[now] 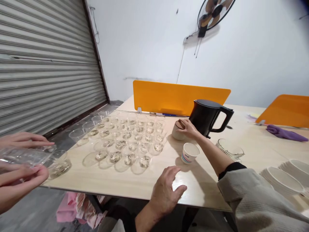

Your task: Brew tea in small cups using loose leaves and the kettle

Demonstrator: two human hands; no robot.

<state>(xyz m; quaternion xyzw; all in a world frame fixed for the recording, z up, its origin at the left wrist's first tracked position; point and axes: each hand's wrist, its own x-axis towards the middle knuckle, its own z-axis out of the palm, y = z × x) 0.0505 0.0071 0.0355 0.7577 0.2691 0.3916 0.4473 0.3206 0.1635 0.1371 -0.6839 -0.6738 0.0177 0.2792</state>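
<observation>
My right hand [188,128] reaches across the table, its fingers closed over the top of a small pale round container with a brown top [179,132] beside the black electric kettle [204,116]. The palm side of that grip is hidden. My left hand [166,187] hovers at the table's front edge, thumb and fingers apart, with nothing in it. Just beyond it stands a white paper cup [190,154] with coloured stripes. Rows of clear plastic cups [130,158] with dark bits in their bottoms cover the left part of the table.
At the left edge, another person's hands [29,174] hold clear plastic cups. A glass pitcher [229,149] and stacks of pale oval dishes [281,180] are at right. An orange divider [181,98] stands behind; a purple cloth [286,133] lies far right.
</observation>
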